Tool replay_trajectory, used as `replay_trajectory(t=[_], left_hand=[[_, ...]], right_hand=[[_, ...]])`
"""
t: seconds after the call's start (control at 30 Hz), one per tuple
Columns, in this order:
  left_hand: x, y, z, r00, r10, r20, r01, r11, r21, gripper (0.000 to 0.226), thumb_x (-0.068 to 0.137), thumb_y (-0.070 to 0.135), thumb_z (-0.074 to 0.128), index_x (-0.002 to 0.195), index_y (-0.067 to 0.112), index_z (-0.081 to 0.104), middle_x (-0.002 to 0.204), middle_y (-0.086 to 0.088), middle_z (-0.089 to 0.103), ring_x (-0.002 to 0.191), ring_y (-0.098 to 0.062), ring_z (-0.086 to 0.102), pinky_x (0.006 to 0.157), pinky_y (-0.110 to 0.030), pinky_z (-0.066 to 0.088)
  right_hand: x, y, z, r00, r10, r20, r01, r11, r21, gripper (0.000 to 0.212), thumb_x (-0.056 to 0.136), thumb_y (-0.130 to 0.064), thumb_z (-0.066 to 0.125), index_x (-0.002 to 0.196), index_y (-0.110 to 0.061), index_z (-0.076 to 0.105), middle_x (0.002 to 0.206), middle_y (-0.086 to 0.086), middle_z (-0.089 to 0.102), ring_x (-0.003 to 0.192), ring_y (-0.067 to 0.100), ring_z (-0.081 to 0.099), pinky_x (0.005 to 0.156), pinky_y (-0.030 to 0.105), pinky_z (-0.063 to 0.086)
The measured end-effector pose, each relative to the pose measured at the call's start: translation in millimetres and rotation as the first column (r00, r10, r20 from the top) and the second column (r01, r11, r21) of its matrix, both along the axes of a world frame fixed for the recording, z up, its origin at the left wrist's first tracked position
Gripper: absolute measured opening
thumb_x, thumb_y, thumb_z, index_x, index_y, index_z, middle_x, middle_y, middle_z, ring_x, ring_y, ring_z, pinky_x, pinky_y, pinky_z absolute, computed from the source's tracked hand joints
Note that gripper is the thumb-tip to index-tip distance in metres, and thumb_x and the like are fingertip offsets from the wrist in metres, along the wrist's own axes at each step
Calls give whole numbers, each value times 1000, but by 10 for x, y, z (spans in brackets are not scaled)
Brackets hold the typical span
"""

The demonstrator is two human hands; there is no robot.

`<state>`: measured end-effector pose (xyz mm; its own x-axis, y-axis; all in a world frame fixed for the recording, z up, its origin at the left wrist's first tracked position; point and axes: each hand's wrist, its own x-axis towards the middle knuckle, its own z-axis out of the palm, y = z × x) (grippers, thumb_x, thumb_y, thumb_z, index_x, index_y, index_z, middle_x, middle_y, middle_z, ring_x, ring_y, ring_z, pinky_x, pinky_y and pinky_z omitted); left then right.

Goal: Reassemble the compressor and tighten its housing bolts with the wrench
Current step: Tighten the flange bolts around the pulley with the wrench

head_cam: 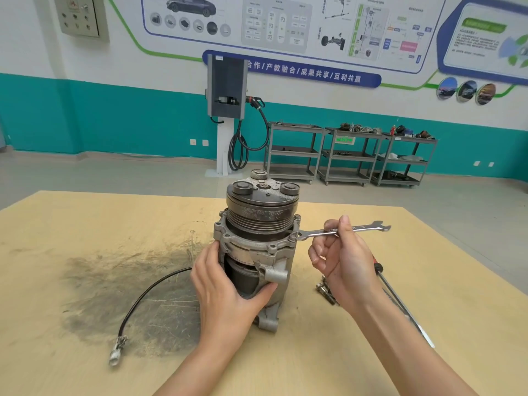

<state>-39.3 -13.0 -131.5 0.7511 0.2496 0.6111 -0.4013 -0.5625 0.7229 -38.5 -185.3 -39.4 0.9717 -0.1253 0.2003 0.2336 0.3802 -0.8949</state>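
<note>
Head view. The compressor [255, 241] stands upright near the middle of the wooden table [85, 224], pulley end uppermost, its lower mounting lug pointing toward the viewer. The left hand [225, 295] grips the compressor body from the near left side, thumb curled across the front below the lug and fingers wrapped behind, where they are hidden by the housing. The right hand [341, 261] pinches the shank of the wrench [340, 230] between thumb and fingers; the remaining fingers are curled beneath, and their tips are concealed by the palm. The wrench lies roughly level, one open end seated at a housing bolt [293, 236] on the right flange, the other end free to the right. The two hands are apart, one on each side of the housing. A black cable [143, 298] with a pale connector trails left across a dark stain. Loose bolts [324, 291] lie just behind the right wrist, partly covered by it. A screwdriver [400, 301] runs under the right forearm, its handle mostly obscured
</note>
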Motion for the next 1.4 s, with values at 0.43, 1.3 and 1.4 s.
replay_trajectory(t=[0.43,1.3,1.4], left_hand=[[0,0,-2,1000,-13,-9,12,1000,-10,119,56,45,89,148,1,28,148,-16,30,137,-24,21,113,-43,21],[27,3,-31,1000,4,16,-4,1000,16,119,55,41,91,147,0,29,146,-17,32,136,-27,24,112,-42,20],[23,1,-26,1000,-2,14,2,1000,13,118,55,42,90,147,-1,29,146,-17,32,136,-25,24,112,-41,19]], right_hand=[[215,-76,83,971,195,-134,-196,981,13,36,104,-39,33,85,-14,50,48,1,46,40,14,43,41,20,36],[-48,191,-72,936,-194,293,241,961,-134,40,101,-43,33,81,-13,49,47,2,48,37,15,44,38,18,35],[-174,272,-171,780,-253,572,475,834,-280,30,104,-36,39,79,-21,48,51,5,48,43,11,44,45,17,36]])
